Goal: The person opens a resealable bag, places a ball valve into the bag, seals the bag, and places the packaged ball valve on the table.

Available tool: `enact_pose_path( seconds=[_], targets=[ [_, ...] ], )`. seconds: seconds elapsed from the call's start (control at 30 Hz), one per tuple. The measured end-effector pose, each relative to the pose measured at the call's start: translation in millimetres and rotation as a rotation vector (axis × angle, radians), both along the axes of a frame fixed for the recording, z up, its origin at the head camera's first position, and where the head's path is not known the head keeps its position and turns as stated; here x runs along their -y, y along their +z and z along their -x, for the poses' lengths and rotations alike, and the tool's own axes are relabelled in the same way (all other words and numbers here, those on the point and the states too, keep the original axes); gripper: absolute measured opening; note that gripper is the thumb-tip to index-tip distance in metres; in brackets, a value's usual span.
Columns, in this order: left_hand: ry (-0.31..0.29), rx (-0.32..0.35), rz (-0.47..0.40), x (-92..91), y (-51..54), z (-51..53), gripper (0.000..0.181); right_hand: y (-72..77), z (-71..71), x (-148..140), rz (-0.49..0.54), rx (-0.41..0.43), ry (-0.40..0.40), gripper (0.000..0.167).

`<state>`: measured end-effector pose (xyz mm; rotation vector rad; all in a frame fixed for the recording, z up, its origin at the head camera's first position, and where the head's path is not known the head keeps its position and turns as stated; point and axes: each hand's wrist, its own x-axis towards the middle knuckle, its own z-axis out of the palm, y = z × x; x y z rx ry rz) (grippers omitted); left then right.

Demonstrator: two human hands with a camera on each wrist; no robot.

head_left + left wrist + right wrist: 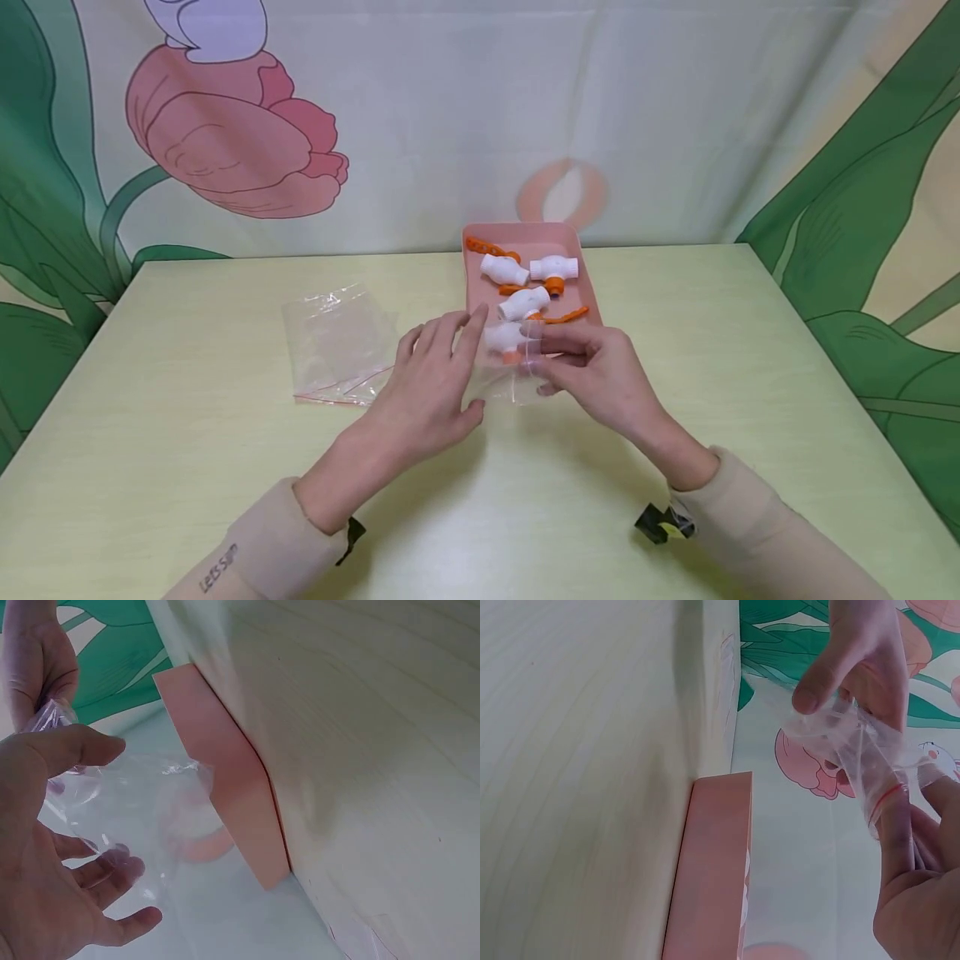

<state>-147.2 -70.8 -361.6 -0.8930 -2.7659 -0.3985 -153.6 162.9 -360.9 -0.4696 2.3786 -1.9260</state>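
A clear plastic bag (510, 385) hangs between the two hands, in front of the pink tray (534, 233). My right hand (600, 375) holds it with curled fingers; in the right wrist view the bag (859, 742) wraps over a finger near its red seal line. My left hand (431, 392) is at the bag's left side with fingers spread and loosely bent; in the left wrist view, the left hand (60, 855) has its fingertips at the film (142, 802). White valves (553, 268) with orange handles lie in the tray, one partly seen through the bag.
More clear bags (337, 346) with red seal lines lie flat on the table (225, 433), left of the tray. Behind the table hangs a curtain (427, 125) printed with flowers and leaves. The tray stands near the table's back edge.
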Motion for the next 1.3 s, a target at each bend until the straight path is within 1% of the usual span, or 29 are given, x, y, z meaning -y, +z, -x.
enact_pose_path(
  seconds=[0.13,0.2,0.37,0.47,0.6,0.67,0.77,0.87,1.0,1.1,1.2,1.3],
  targets=[
    [-0.006,-0.005,0.003,1.4,1.2,-1.0,0.095,-1.2,0.4,0.4,-0.040,-0.028,-0.022,0.033],
    [-0.004,-0.004,0.009,1.6,1.9,-1.4,0.093,-1.9,0.4,0.5,-0.054,-0.032,-0.030,0.038],
    [0.003,0.002,0.021,1.9,3.1,-2.3,0.090,-3.5,0.2,0.6,-0.045,-0.022,-0.026,0.045],
    [0.002,-0.002,0.023,1.9,3.2,-2.3,0.094,-3.6,-0.3,0.5,-0.030,-0.016,-0.009,0.046],
    [0.003,-0.003,0.032,2.1,2.6,-1.7,0.105,-2.9,-0.5,0.0,-0.019,-0.002,0.015,0.046],
    [0.006,0.006,0.041,2.6,2.1,-1.7,0.109,-2.4,-0.3,-0.2,-0.023,0.003,0.010,0.047],
    [0.008,0.024,0.048,3.4,1.2,-1.5,0.110,-1.1,-1.1,-0.8,-0.035,-0.014,-0.009,0.045],
    [0.009,0.037,0.045,4.7,0.5,-0.7,0.105,-0.7,-1.1,-2.1,-0.066,-0.051,-0.028,0.040],
    [0.007,0.035,0.036,7.5,0.2,0.7,0.103,0.4,-0.4,-3.8,-0.112,-0.086,-0.022,0.034],
    [0.023,0.040,0.033,9.6,0.9,1.2,0.111,1.4,-0.4,-5.0,-0.114,-0.075,-0.013,0.035],
    [0.047,0.055,0.028,11.2,1.7,1.4,0.123,0.3,0.1,-7.3,-0.070,-0.041,0.007,0.036],
    [0.057,0.059,0.022,12.3,1.9,1.7,0.129,-0.7,1.3,-9.7,-0.027,-0.009,0.026,0.036]
  ],
)
